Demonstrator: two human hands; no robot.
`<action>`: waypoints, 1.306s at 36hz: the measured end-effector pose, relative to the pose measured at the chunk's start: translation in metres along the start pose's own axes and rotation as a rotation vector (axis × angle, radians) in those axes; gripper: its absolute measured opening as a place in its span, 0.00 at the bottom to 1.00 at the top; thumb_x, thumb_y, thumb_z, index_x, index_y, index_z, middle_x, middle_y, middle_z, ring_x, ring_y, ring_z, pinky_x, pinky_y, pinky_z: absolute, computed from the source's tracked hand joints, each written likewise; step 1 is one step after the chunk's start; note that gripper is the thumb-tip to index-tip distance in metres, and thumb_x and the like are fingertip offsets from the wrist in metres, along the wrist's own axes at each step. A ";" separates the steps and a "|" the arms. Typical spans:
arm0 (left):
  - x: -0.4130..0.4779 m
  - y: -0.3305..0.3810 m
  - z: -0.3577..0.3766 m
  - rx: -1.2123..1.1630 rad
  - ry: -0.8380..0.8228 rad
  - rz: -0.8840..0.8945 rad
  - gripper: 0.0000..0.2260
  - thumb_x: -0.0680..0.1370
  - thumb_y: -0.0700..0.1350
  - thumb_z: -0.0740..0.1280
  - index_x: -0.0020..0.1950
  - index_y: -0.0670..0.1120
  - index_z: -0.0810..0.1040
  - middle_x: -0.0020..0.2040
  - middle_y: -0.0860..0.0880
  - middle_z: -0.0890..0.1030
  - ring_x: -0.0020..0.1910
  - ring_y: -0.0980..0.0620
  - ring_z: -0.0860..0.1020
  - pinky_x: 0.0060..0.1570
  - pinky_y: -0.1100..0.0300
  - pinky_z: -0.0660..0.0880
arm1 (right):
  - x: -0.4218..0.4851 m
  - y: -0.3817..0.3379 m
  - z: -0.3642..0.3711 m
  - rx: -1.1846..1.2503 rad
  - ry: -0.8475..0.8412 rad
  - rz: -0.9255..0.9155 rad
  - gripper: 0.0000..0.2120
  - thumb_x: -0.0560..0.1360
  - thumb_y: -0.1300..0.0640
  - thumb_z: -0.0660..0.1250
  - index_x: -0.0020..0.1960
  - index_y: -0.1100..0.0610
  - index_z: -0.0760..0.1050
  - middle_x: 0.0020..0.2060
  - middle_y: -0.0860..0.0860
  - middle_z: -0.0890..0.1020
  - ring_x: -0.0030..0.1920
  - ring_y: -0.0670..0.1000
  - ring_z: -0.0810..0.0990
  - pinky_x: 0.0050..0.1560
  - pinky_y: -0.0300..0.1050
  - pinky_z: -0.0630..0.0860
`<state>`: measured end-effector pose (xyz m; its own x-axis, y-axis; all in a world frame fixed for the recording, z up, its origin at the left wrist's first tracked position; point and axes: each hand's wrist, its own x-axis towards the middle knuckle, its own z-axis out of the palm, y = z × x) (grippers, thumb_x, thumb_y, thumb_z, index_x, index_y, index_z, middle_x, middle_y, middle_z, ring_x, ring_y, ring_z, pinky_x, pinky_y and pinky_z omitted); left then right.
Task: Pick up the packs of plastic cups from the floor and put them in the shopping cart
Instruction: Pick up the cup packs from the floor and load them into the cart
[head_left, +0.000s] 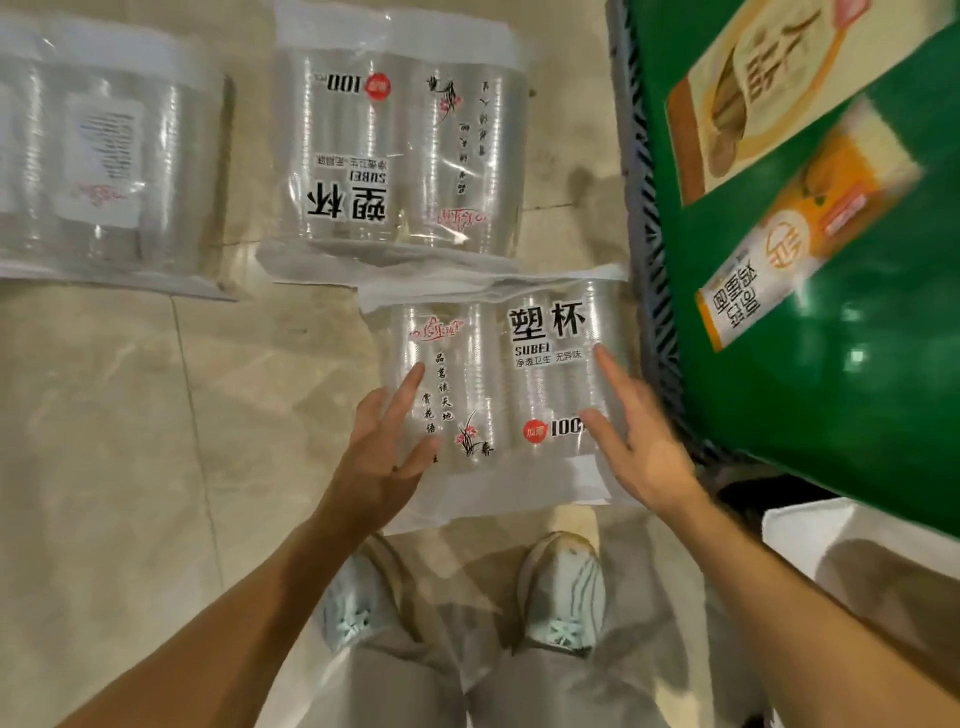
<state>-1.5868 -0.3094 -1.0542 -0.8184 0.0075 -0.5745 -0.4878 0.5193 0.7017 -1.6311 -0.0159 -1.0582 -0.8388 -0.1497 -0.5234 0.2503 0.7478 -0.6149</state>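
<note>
1. The nearest pack of plastic cups (498, 384) lies flat on the floor (130, 415), just ahead of the person's feet. Its print faces up and its right edge sits just beside the shopping cart (779, 415).
2. The left hand (384, 441) reaches over the pack's left half, fingers straight and spread. Its grip is slack and holds nothing. Whether the fingertips touch the wrapper cannot be told.
3. The right hand (634, 436) reaches over the pack's right half, slightly blurred, fingers likewise straight and apart. Its grip holds nothing either.
4. A second pack (400, 145) lies on the floor directly beyond the first, turned the other way round. Its near flap meets or overlaps the first pack's far flap.
5. A third pack (104, 156) lies on the floor well to the left, label side up, apart from the other two.
6. The cart is green inside with a dark lattice wall. In it lie a beige box (753, 88) and an orange box (800, 228), both set at a slant.
7. Below the hands, a left shoe (358, 597) and a right shoe (563, 592), both pale with mint laces, stand on the floor beneath grey trouser legs.
</note>
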 end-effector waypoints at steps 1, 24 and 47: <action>-0.007 0.007 -0.007 0.002 0.004 -0.002 0.32 0.79 0.53 0.66 0.76 0.70 0.51 0.73 0.51 0.58 0.73 0.55 0.59 0.70 0.46 0.67 | -0.005 -0.006 -0.005 -0.011 0.001 -0.004 0.29 0.82 0.44 0.59 0.79 0.37 0.50 0.76 0.45 0.63 0.75 0.45 0.61 0.73 0.48 0.61; -0.362 0.457 -0.475 0.016 0.517 0.209 0.29 0.80 0.53 0.65 0.75 0.69 0.55 0.75 0.61 0.61 0.67 0.80 0.52 0.71 0.57 0.57 | -0.239 -0.612 -0.379 0.016 0.109 -0.452 0.27 0.79 0.39 0.61 0.72 0.23 0.52 0.59 0.45 0.67 0.54 0.39 0.73 0.59 0.43 0.68; -0.673 0.552 -0.665 -0.161 1.084 0.113 0.29 0.70 0.73 0.62 0.69 0.79 0.54 0.79 0.58 0.54 0.79 0.50 0.52 0.74 0.44 0.57 | -0.376 -1.002 -0.443 -0.220 -0.214 -1.085 0.28 0.77 0.35 0.60 0.75 0.30 0.55 0.77 0.46 0.63 0.75 0.53 0.63 0.73 0.57 0.63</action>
<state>-1.5069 -0.5960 0.0001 -0.6547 -0.7469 0.1161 -0.3623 0.4448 0.8191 -1.7806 -0.4222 0.0162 -0.4556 -0.8818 0.1216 -0.6695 0.2493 -0.6997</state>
